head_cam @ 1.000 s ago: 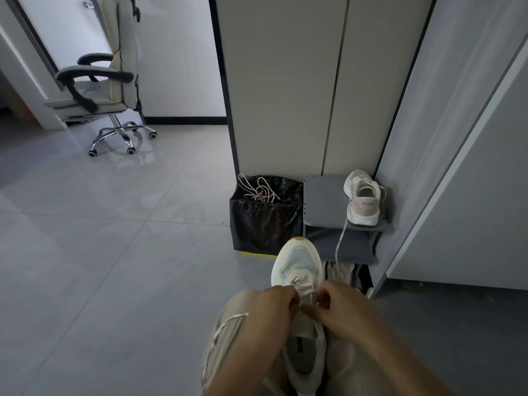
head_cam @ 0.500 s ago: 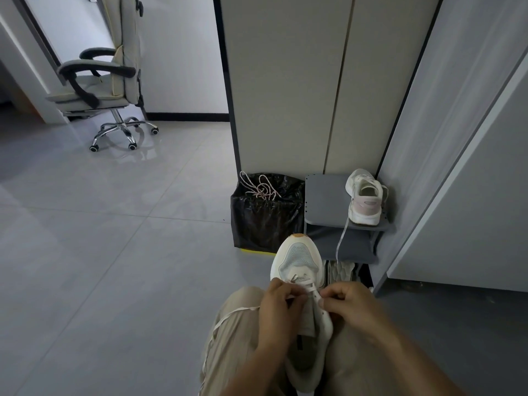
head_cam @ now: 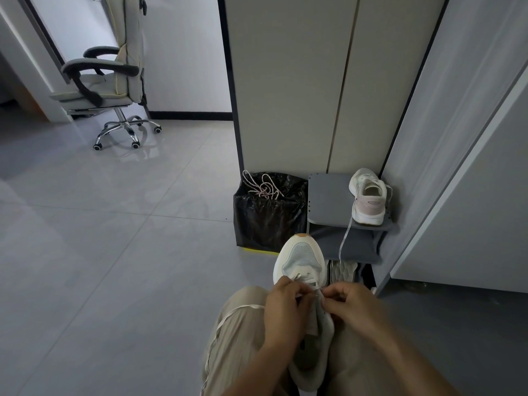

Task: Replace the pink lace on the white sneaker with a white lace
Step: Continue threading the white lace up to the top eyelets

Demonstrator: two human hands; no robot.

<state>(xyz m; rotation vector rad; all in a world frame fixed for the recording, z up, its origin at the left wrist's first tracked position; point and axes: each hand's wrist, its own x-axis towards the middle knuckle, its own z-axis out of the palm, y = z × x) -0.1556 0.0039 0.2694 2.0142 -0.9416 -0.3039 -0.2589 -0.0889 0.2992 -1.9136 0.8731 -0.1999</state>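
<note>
- The left hand (head_cam: pixel 285 307) is held with curled fingers, and a flat white woven lace (head_cam: pixel 305 292) is pinched by it just over the eyelets.
- The right hand (head_cam: pixel 354 307) is curled too. The same lace is pinched by its fingertips, and the two hands are nearly touching.
- The white sneaker with a fine mesh toe and a smooth rounded rim (head_cam: pixel 300 258) is laid between the knees, on ribbed beige trousers (head_cam: pixel 243 338).
- Its long axis is directed away from the person: the toe is pointed forward, and the heel is turned toward the body.
- Beyond the toe, a thin pink cord lace (head_cam: pixel 263 187) is seen tangled on top of a glossy black plastic bin bag (head_cam: pixel 268 221).
- Just beside the bag, a second white sneaker with a pink heel (head_cam: pixel 368 198) is placed on a matte grey shelf (head_cam: pixel 328 195).
- Well apart at the left, a padded cream office chair (head_cam: pixel 111 78) is seen on shiny grey tiles (head_cam: pixel 114 238).
</note>
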